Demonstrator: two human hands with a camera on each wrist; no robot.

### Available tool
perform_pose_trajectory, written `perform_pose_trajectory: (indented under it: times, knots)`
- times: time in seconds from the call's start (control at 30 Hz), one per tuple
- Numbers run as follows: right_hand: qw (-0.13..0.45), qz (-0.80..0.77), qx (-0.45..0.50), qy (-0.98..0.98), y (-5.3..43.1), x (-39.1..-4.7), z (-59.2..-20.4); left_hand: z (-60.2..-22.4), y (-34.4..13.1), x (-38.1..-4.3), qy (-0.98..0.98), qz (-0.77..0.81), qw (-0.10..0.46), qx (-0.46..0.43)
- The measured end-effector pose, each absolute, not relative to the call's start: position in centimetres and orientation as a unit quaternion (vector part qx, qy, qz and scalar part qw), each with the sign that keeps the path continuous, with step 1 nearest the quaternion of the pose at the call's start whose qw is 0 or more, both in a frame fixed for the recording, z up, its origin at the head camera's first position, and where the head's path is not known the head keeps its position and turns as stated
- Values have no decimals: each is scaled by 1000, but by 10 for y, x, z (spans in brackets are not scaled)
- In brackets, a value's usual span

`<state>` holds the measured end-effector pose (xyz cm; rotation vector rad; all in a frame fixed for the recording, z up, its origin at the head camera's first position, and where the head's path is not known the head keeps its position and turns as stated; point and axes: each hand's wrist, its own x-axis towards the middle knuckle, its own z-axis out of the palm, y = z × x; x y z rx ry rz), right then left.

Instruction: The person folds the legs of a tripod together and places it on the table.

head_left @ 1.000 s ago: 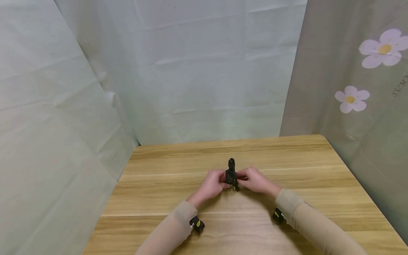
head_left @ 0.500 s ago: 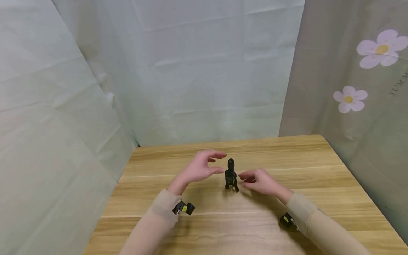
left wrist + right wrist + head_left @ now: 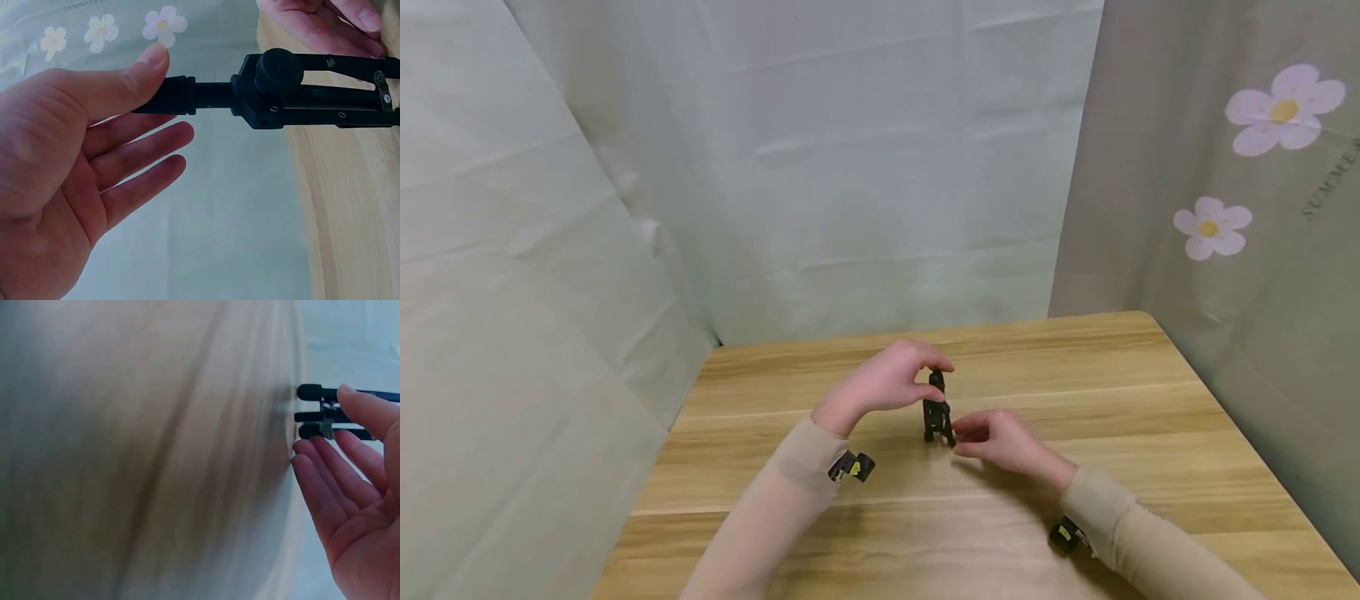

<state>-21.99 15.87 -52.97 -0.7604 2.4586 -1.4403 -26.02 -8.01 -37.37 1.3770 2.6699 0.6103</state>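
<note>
A small black mini tripod [image 3: 935,415] stands upright on the wooden table, its legs slightly spread. My left hand [image 3: 891,379] holds its top from above, thumb on the near side and a finger reaching behind. Seen from the left wrist, the thumb overlaps the black grip end [image 3: 182,95], and the other fingers extend loosely below. Down at the feet, my right hand [image 3: 1006,443] has thumb and fingertips right beside the right leg, with a gap between them. In the right wrist view the thumb overlaps one leg [image 3: 312,392], fingers relaxed.
The light wooden table [image 3: 1075,367] ends at a far edge behind the tripod. Pale cloth curtains [image 3: 880,167] hang behind and on both sides, with printed flowers [image 3: 1212,228] at right. Each wrist wears a small black camera [image 3: 853,467].
From beside the tripod's middle, my left hand has lifted off, risen and closed round its top. The right hand drew slightly away, then came back low against the legs. The tripod stays standing.
</note>
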Motion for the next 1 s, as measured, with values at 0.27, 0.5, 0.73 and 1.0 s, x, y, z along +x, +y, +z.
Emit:
perform_pose_trajectory:
  times: [0.27,0.5,0.73,1.0]
  knots:
    - [81,-483,-256,833,145,-218,-533,-374,-81,-261,869,197,34,453]
    - [49,-464,-255,847,137,-217,-533,-374,-82,-258,872,222,36,435]
    - [16,-442,-238,865,130,-215,-529,-375,-80,-254,874,245,36,419]
    - [-31,-417,-239,877,126,-216,-529,-378,-80,-253,874,265,39,405]
